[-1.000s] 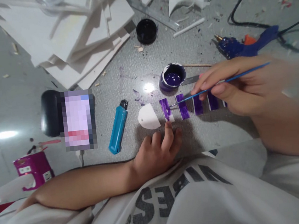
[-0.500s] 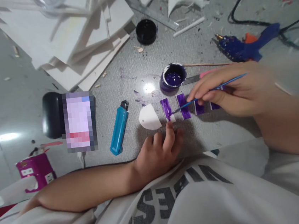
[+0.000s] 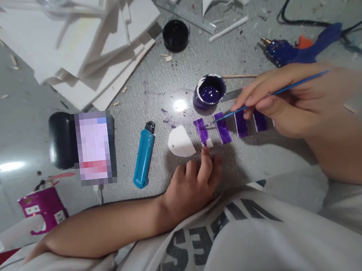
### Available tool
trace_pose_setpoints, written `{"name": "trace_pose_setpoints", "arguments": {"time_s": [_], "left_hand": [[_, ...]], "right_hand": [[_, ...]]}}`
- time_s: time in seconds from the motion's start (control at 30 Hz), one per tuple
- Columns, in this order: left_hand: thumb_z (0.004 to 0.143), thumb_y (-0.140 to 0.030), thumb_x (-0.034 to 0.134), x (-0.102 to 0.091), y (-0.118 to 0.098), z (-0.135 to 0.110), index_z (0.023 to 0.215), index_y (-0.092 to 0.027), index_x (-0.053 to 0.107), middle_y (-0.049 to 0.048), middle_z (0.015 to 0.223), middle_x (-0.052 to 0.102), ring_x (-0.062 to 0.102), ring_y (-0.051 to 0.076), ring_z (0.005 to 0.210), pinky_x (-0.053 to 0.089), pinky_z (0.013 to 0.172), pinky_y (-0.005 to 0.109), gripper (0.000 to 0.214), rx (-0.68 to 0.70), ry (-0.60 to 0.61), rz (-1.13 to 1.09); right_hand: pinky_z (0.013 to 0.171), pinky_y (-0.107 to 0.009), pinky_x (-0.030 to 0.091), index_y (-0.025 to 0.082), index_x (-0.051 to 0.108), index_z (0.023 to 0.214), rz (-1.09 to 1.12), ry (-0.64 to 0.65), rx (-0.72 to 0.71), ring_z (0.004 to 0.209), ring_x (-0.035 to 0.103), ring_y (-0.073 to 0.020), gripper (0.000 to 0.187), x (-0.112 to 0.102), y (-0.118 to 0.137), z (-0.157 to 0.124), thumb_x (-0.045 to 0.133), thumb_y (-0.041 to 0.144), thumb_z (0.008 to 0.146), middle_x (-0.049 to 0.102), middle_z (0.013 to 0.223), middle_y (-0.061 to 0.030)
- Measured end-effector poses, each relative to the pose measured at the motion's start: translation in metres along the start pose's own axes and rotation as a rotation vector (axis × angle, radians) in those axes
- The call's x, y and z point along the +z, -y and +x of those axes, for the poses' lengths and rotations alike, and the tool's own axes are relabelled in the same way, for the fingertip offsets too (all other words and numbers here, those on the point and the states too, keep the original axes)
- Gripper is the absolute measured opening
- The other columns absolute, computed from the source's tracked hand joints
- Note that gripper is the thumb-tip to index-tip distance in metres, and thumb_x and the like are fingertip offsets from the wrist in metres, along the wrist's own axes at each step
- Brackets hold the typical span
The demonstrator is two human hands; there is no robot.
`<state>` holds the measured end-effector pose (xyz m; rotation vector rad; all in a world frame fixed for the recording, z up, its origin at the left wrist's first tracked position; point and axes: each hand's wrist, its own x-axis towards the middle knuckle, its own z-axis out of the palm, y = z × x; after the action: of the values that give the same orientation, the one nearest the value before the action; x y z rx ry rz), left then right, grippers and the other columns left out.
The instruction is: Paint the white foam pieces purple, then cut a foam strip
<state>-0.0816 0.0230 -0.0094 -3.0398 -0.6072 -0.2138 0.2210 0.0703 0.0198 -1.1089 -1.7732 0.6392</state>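
Note:
Between the thumb and fingers of my right hand [image 3: 277, 99] is a thin blue paintbrush [image 3: 255, 103], its tip at the right side of a small rectangular piece [image 3: 201, 129]. Purple paint covers most of that piece; its lower end is white. The index fingertip of my left hand [image 3: 194, 183] presses on that lower end, the other fingers loosely bent and apart. To the right lie several more purple-painted pieces [image 3: 222, 128], partly under my right hand. An open jar of purple paint [image 3: 209, 93] stands just above them. A white rounded piece with a small hole [image 3: 181, 142] lies left of the painted row.
A blue box cutter [image 3: 144, 155] and a phone [image 3: 93, 147] lie to the left. White boards [image 3: 94, 45] are stacked at upper left, near a black lid [image 3: 175, 35]. A blue glue gun [image 3: 291, 50] with its cord is at upper right. A purple socket block [image 3: 43, 210] is at lower left.
My right hand and the brush have moved slightly up and right, so the brush tip is higher along the piece. My left hand has stayed in place.

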Motion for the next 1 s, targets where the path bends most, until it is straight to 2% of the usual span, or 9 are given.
{"name": "trace_pose_setpoints", "arguments": {"time_s": [0.13,0.27,0.33,0.53,0.6,0.7,0.77,0.9,1.0], "left_hand": [[0.109,-0.037,0.072,-0.0005,0.0007,0.0008,0.149,-0.018,0.075,0.0238,0.15,0.078,0.065,0.019,0.077,0.049,0.058,0.031,0.045,0.004,-0.012,0.02],[0.108,-0.037,0.071,-0.0028,0.0017,0.0037,0.145,-0.016,0.077,0.0241,0.144,0.081,0.065,0.019,0.076,0.048,0.057,0.031,0.043,0.014,-0.015,0.031],[0.109,-0.036,0.071,-0.0028,0.0015,0.0039,0.145,-0.017,0.076,0.0235,0.144,0.081,0.065,0.019,0.076,0.048,0.057,0.03,0.041,0.005,-0.02,0.036],[0.109,-0.026,0.07,-0.0022,0.0007,0.0038,0.143,-0.018,0.077,0.0217,0.143,0.082,0.065,0.018,0.074,0.048,0.056,0.03,0.036,-0.011,-0.047,0.039],[0.109,-0.025,0.07,-0.0027,0.0005,0.0045,0.142,-0.018,0.077,0.0218,0.142,0.082,0.065,0.018,0.073,0.049,0.056,0.03,0.035,-0.014,-0.048,0.036],[0.109,-0.027,0.07,-0.0023,-0.0004,0.0049,0.141,-0.018,0.078,0.022,0.142,0.082,0.066,0.017,0.073,0.049,0.055,0.029,0.034,-0.016,-0.047,0.03],[0.109,-0.026,0.069,-0.0009,-0.0013,0.004,0.142,-0.018,0.077,0.0214,0.142,0.082,0.066,0.017,0.073,0.05,0.055,0.029,0.035,-0.025,-0.047,0.034],[0.109,-0.027,0.069,0.0021,-0.0022,0.0009,0.15,-0.02,0.074,0.0218,0.15,0.079,0.067,0.018,0.077,0.051,0.057,0.03,0.042,-0.028,-0.026,0.014],[0.109,-0.028,0.07,0.0015,-0.0011,0.0005,0.152,-0.019,0.073,0.0225,0.151,0.078,0.068,0.019,0.079,0.051,0.058,0.031,0.044,-0.027,-0.019,0.0]], "right_hand": [[0.073,-0.026,0.067,0.028,0.084,0.103,-0.092,0.158,-0.031,0.081,0.084,-0.0129,0.013,0.0003,0.0001,0.0002,0.073,0.028,0.11,0.088,0.095,0.0016],[0.082,-0.03,0.07,0.027,0.084,0.11,-0.044,-0.026,-0.081,0.091,0.086,-0.0162,0.014,0.0043,-0.0032,-0.0007,0.072,0.02,0.109,0.087,0.097,0.0002],[0.082,-0.029,0.07,0.028,0.085,0.113,-0.005,-0.053,-0.071,0.09,0.086,-0.0155,0.013,0.0029,-0.0029,-0.0007,0.073,0.022,0.109,0.087,0.097,0.0009],[0.078,-0.027,0.069,0.03,0.084,0.105,-0.119,0.226,-0.041,0.085,0.086,-0.0136,0.013,-0.0049,0.0041,0.0038,0.073,0.025,0.11,0.089,0.097,0.0037],[0.078,-0.028,0.069,0.03,0.084,0.104,-0.139,0.182,-0.046,0.086,0.087,-0.0144,0.014,-0.0027,0.0037,0.0037,0.074,0.022,0.108,0.089,0.097,0.0037],[0.082,-0.028,0.07,0.029,0.086,0.105,-0.139,-0.023,-0.06,0.093,0.088,-0.0163,0.015,0.0013,-0.0001,0.0008,0.074,0.021,0.108,0.088,0.097,0.0017],[0.082,-0.03,0.071,0.029,0.087,0.108,-0.093,-0.064,-0.044,0.092,0.087,-0.0169,0.014,0.0011,-0.0015,-0.0008,0.074,0.023,0.109,0.088,0.096,0.0009],[0.07,-0.027,0.068,0.029,0.085,0.107,-0.089,0.137,-0.013,0.08,0.085,-0.0137,0.013,-0.0037,0.0033,0.0017,0.073,0.028,0.11,0.088,0.095,0.0017],[0.076,-0.028,0.07,0.03,0.083,0.103,-0.164,0.191,-0.049,0.086,0.087,-0.0142,0.014,-0.0031,0.0066,0.0048,0.073,0.023,0.109,0.089,0.097,0.0046]]}}
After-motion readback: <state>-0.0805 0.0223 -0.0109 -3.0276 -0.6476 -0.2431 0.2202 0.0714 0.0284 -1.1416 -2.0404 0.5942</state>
